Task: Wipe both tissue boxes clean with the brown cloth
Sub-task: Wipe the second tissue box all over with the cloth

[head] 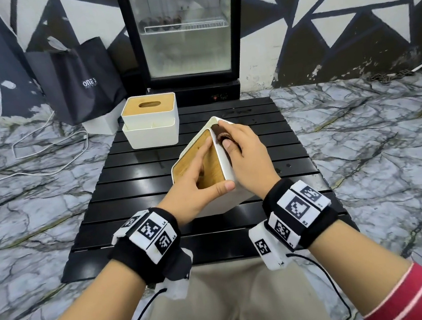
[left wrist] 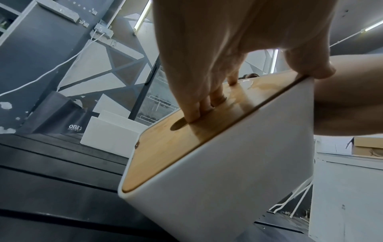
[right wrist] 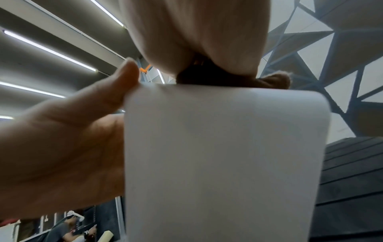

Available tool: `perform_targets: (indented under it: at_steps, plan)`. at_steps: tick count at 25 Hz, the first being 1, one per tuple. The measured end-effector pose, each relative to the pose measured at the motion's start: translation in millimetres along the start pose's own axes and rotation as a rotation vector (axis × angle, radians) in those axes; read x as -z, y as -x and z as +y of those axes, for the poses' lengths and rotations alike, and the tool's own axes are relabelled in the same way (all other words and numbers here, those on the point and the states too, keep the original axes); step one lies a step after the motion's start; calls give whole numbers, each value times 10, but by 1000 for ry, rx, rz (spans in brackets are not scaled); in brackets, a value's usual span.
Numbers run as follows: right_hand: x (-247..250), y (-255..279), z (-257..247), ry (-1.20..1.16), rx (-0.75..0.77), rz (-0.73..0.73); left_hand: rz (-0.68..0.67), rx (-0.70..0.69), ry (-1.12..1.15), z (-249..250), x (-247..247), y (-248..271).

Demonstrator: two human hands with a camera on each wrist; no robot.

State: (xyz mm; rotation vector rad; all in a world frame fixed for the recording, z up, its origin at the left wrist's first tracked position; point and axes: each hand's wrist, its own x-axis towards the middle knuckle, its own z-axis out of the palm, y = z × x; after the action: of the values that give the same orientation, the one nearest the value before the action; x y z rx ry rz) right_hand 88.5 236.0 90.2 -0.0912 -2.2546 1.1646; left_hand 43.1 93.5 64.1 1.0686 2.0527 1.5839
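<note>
On the black slatted table [head: 152, 173], the left hand [head: 197, 185] grips the tilted white bamboo-lidded tissue box [head: 228, 165], steadying it while the right hand [head: 246, 152] pinches the bunched brown cloth [head: 220, 133] against its side.

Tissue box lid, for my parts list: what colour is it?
Light wood brown lid on a white box; head view shows it best.

My low black slatted table [head: 281, 134] stands on the grey marble-patterned floor [head: 376, 138]. At its far left corner sits a white tissue box with a wooden lid [head: 150, 121], upright. Nearer me, the second tissue box [head: 227, 163] is tipped up, its lower edge apparently resting on the slats, though my hands hide the contact.
</note>
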Motion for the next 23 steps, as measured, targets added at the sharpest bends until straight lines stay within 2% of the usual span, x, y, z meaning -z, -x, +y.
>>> perform_targets:
  at_steps: [5,12,20,23]
  plan:
    - [39,271,4,-36,-48,-4,-6,24,-4,14,-13,7]
    - [-14,38,14,-34,-28,24,6,18,-3,15,-22,10]
    - [-9,391,53,-47,44,-49,7,42,38,-27,54,-14]
    - [56,420,160,-33,17,-60,4,66,66,-5,72,14]
